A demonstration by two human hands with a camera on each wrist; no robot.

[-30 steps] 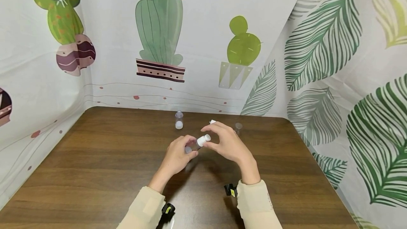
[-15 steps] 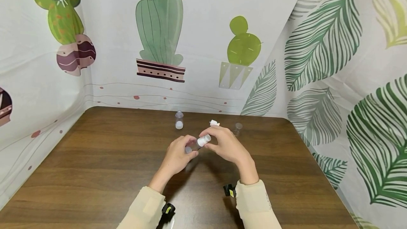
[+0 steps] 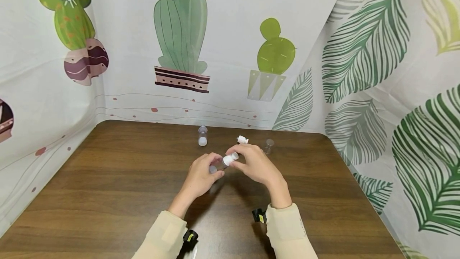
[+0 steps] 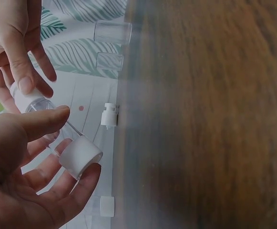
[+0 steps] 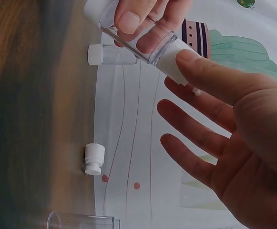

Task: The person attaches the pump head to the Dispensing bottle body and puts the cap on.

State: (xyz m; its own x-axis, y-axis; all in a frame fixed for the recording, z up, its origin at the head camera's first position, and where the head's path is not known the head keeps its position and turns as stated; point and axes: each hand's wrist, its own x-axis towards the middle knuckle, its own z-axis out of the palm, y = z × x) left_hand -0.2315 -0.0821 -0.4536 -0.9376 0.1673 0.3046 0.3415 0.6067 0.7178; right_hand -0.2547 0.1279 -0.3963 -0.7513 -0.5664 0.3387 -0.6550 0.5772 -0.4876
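Note:
My left hand (image 3: 202, 173) grips a small clear bottle (image 5: 150, 45) with a white base (image 4: 81, 156), its thumb across the clear wall. The bottle is held tilted above the table, its top toward my right hand (image 3: 258, 163). On that top sits a white pump collar (image 5: 174, 59). My right thumb and index finger pinch the collar, while the other fingers spread away from it. A small white nozzle (image 5: 197, 91) pokes out past the index finger in the right wrist view. A thin tube shows inside the clear wall.
On the brown wooden table (image 3: 108, 179), a second clear bottle (image 3: 203, 136) with a white base stands at the back. A loose white pump head (image 3: 242, 139) lies to its right, then clear caps (image 3: 268, 145). Printed cloth (image 3: 230, 51) hangs behind the table.
My right fingers have closed in slightly around the white collar, and the hand has shifted a little, uncovering the loose pump head behind it. My left hand holds the bottle in the same place.

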